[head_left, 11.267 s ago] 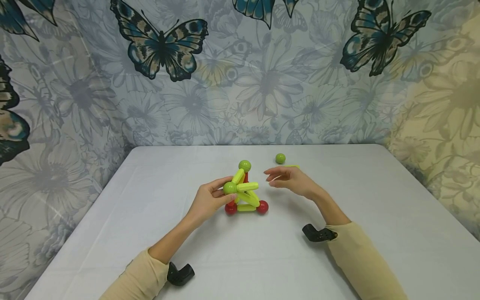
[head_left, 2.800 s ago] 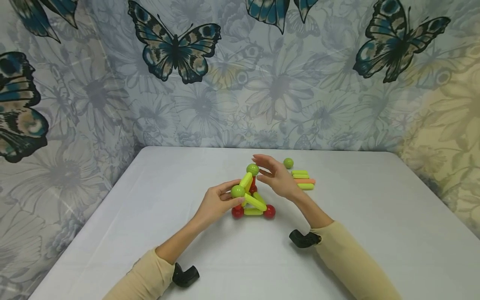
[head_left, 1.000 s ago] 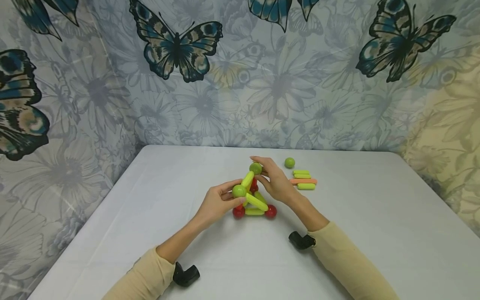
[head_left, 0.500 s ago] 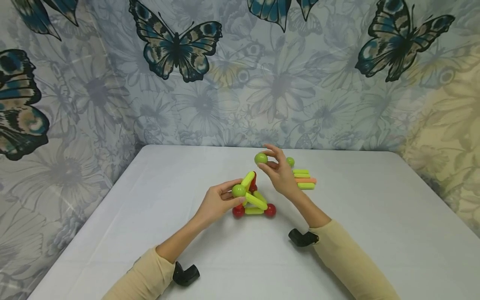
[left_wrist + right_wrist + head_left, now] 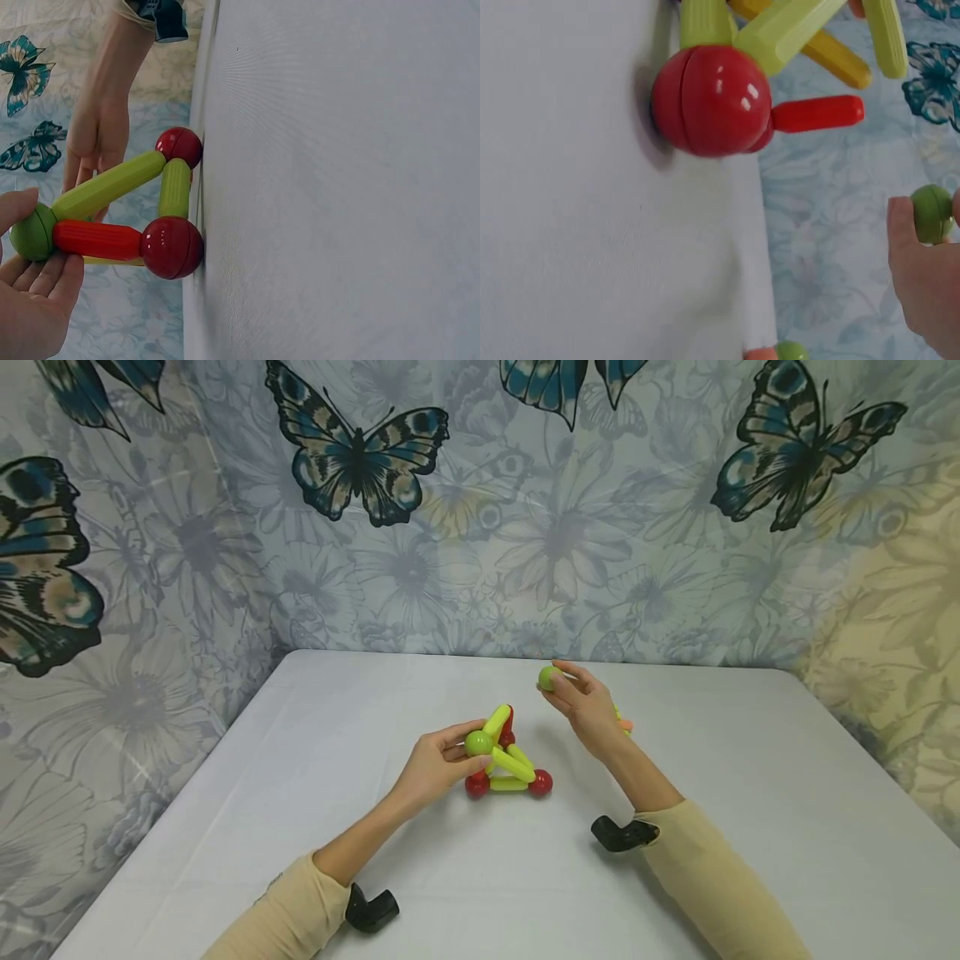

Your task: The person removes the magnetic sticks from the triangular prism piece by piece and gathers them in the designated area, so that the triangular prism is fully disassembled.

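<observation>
A magnetic building set model of coloured sticks and balls stands on the white table [image 5: 480,885], with red balls [image 5: 540,782] at its base. My left hand [image 5: 427,768] grips the model's green ball [image 5: 478,742] between thumb and fingers. Beyond that ball, a lime stick [image 5: 496,721] slants up beside a red stick [image 5: 507,724], and their upper ends are bare. Apart from the model, up and to its right, my right hand [image 5: 596,714] pinches a loose green ball [image 5: 550,677]. In the right wrist view that pinched ball [image 5: 931,214] shows a seam round its middle.
Behind the right hand an orange stick [image 5: 626,725] peeks out, with other spare pieces mostly hidden. A flowered, butterfly-patterned backdrop [image 5: 555,543] rises behind the table's far edge. Black wrist-worn devices [image 5: 372,912] sit at both sleeves.
My right hand has pulled the green ball off the model's top and carried it up and to the right. The left hand has stayed on the model.
</observation>
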A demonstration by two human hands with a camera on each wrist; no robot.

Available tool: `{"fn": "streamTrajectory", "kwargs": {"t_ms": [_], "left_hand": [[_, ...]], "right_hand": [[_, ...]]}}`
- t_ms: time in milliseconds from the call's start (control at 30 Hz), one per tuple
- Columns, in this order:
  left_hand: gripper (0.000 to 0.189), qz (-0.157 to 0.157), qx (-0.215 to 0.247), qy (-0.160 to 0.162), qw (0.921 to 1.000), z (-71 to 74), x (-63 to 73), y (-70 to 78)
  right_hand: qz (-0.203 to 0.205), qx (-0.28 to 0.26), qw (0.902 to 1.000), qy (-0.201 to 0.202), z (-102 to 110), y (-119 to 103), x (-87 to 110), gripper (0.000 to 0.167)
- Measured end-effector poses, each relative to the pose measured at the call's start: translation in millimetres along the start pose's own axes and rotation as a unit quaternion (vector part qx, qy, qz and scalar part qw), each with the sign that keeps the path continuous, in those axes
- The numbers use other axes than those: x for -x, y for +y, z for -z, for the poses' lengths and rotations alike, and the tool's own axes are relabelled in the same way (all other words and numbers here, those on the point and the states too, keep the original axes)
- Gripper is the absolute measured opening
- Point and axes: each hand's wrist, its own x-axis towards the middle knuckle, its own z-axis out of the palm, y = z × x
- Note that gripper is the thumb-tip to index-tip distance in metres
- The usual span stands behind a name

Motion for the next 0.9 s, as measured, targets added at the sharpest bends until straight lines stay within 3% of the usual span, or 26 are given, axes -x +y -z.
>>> {"fn": "streamTrajectory", "kwargs": {"t_ms": [200,367,600,733,900], "left_hand": [[0.052,0.000,0.003,-0.001,1.0000,0.1,-0.3,-0.4],[0.052,-0.003,0.001,0.001,1.0000,0.6,-0.2,0.7],[0.052,0.002,0.003,0.001,1.0000,1.7,0.0,1.5],[0.052,0.002,0.003,0.001,1.0000,2.3,0.2,0.8],[0.052,0.002,0.007,-0.001,1.0000,2.7,0.2,0.2]], "right_hand": [[-0.062,0.010,0.9958,0.066,20.6,-7.3,-2.0,0.061],[-0.058,0.001,0.9936,0.097,39.2,-14.5,-8.2,0.064],[-0.098,0.103,0.9842,0.106,66.3,-14.7,-15.3,0.068],[-0.120,0.127,0.9779,0.114,77.5,-14.2,-16.9,0.069],[-0.106,0.167,0.9717,0.129,90.0,-13.3,-22.5,0.067]]}}
